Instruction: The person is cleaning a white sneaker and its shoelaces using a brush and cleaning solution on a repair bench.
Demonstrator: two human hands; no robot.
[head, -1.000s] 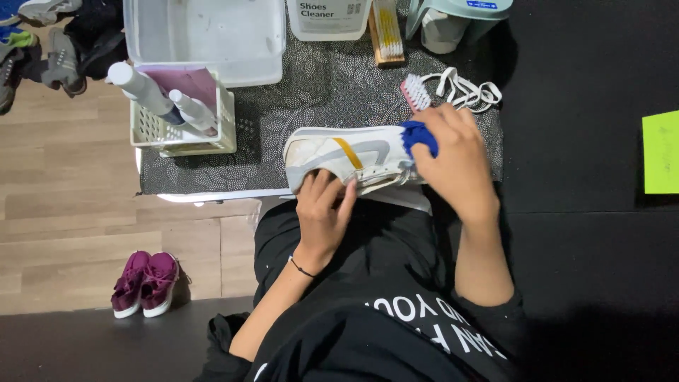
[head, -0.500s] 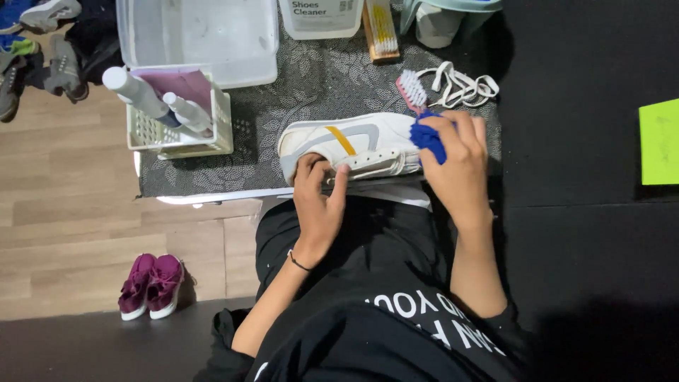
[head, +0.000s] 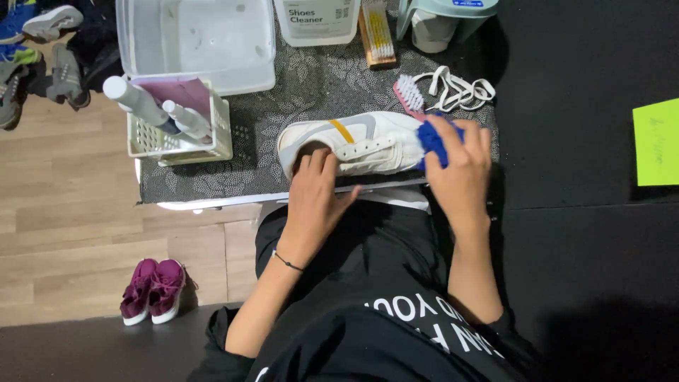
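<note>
While the white shoe (head: 353, 143) is steadied on its side at the near edge of the bench (head: 311, 92), which is covered by a grey patterned mat, the cleaning is judged to be midway rather than finished. The clear plastic tub (head: 194, 39) is set at the far side of the mat, and the white bottle of cleaner (head: 317, 20) is stood beside it, so the materials are laid out and within reach. The shoe's laces (head: 456, 90) are already taken out and are left in a loose heap just beyond the toe, which suggests the preparation is done. The left hand (head: 315, 201) is pressed on the heel end, its grip spread over the opening with the fingers apart rather than clamped. The right hand (head: 460, 170) is closed around a blue cloth (head: 433, 141), which is held against the toe. No foam or wet patch can be made out, so how much of the upper is wiped cannot be told. A pink-handled brush (head: 410, 95) is left lying just beside the toe, touched by neither hand. Relacing is still to be done.
</note>
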